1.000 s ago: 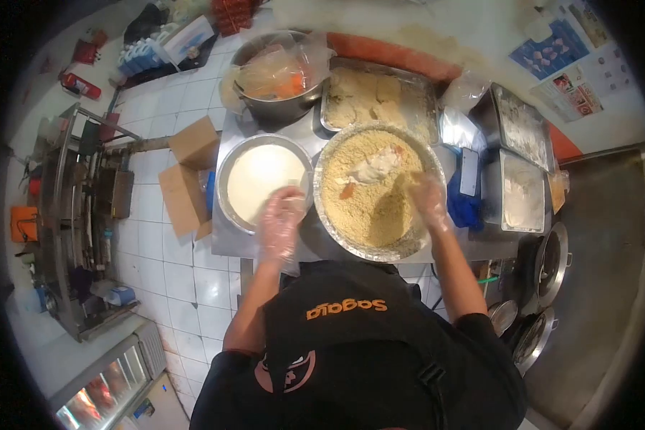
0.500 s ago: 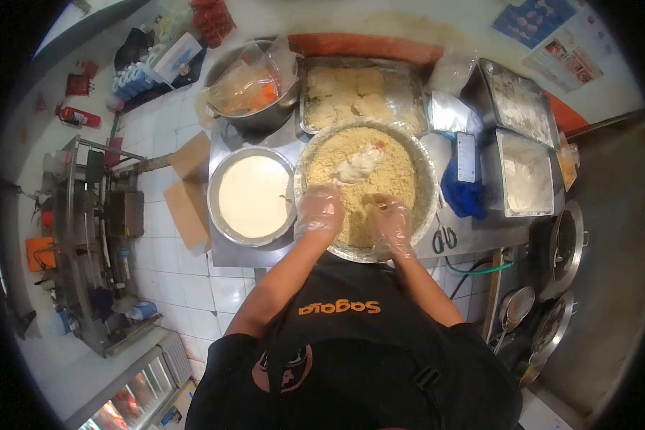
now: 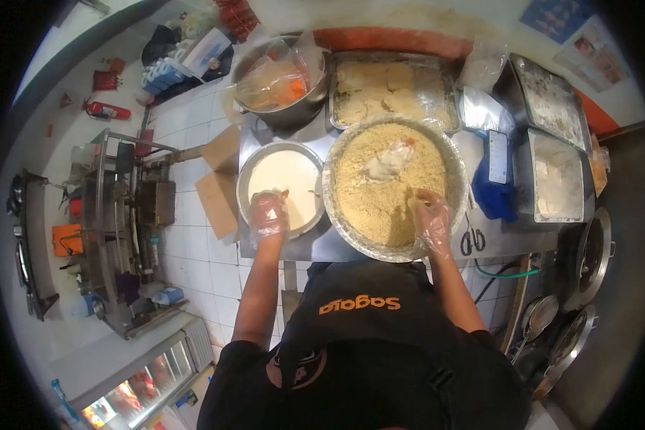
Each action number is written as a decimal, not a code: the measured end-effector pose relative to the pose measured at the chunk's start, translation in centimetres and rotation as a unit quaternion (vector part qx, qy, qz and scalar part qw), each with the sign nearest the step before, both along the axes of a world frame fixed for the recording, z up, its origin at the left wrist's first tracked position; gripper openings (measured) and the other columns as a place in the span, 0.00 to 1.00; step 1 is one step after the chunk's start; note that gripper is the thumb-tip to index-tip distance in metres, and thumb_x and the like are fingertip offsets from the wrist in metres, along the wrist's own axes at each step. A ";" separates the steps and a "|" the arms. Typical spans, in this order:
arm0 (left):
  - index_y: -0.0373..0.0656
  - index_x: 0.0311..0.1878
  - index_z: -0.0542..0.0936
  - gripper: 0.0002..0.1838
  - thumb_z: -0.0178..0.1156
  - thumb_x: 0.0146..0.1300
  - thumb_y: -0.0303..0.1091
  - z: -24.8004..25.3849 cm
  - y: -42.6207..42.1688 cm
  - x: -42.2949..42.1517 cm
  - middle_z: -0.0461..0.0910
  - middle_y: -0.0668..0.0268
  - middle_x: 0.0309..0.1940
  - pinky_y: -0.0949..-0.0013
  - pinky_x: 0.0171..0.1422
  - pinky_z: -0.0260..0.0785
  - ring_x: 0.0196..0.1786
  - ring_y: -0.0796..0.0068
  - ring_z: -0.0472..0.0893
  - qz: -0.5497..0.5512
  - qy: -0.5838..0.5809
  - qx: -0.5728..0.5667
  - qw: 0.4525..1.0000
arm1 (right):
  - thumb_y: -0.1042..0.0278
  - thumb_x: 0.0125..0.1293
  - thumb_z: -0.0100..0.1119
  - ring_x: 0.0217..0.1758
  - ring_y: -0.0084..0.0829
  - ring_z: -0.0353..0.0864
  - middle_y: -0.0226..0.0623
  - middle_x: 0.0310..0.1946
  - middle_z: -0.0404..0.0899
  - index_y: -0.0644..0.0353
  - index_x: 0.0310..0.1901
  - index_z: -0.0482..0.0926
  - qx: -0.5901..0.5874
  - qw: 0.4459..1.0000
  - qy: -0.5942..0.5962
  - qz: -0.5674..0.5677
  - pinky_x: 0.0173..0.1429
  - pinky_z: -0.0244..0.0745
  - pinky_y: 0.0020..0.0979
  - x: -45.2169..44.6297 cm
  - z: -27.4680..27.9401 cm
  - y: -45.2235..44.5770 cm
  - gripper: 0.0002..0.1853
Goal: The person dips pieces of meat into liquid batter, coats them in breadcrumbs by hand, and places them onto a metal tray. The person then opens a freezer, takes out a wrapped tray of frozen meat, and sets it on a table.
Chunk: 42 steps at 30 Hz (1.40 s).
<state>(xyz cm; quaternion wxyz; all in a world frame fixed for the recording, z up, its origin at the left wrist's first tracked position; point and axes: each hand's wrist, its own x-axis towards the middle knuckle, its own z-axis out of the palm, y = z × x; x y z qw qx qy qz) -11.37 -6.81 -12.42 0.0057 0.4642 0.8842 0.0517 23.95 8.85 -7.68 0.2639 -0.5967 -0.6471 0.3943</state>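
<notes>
- Round bowls (image 3: pixel 461 188) hold smooth pale liquid (image 3: pixel 299 185) and coarse yellow crumbs (image 3: pixel 365 208).
- Left hand (image 3: pixel 269 213) has shifted from crumbs to liquid; grip unclear.
- Right hand (image 3: pixel 431 219) curls over crumbs; grip unclear.

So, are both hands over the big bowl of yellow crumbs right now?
No, only the right hand is over the crumb bowl; the left hand is at the smaller bowl with creamy white contents.

Bright overall, with glare on metal and fisheye distortion darkening the edges.
</notes>
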 end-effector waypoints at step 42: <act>0.39 0.44 0.85 0.13 0.61 0.69 0.39 1.3 18.1 13.4 0.85 0.62 0.34 0.66 0.45 0.75 0.36 0.67 0.82 -0.083 -0.472 0.299 0.825 | 0.62 0.60 0.69 0.48 0.31 0.83 0.43 0.47 0.85 0.68 0.54 0.82 -0.045 0.993 0.078 -0.072 0.53 0.78 0.33 2.8 -0.5 -0.9 0.23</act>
